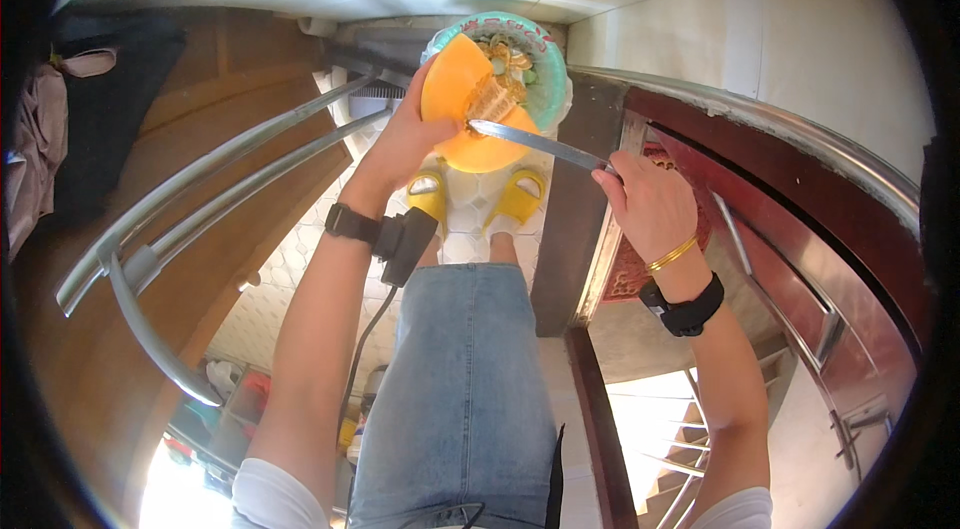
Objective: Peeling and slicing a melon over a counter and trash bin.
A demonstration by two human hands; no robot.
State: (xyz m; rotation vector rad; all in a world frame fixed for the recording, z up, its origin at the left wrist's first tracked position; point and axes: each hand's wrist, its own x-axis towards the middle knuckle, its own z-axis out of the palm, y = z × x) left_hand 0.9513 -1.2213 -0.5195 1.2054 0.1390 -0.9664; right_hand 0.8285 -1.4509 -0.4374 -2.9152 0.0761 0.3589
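Note:
My left hand grips a large cut piece of orange-fleshed squash, perhaps pumpkin, by its left side. Stringy pulp sits in its hollow middle. A knife reaches across from the right, its handle inside my right hand. The blade's tip lies at the lower edge of the hollow, near my left thumb. Behind and partly below the squash stands a green waste bin lined with a clear bag, with peelings and other scraps inside.
Yellow slippers are on my feet on the tiled floor. A metal rail rack juts out at left beside a wooden door. To the right are a door frame, a red door and stairs beyond.

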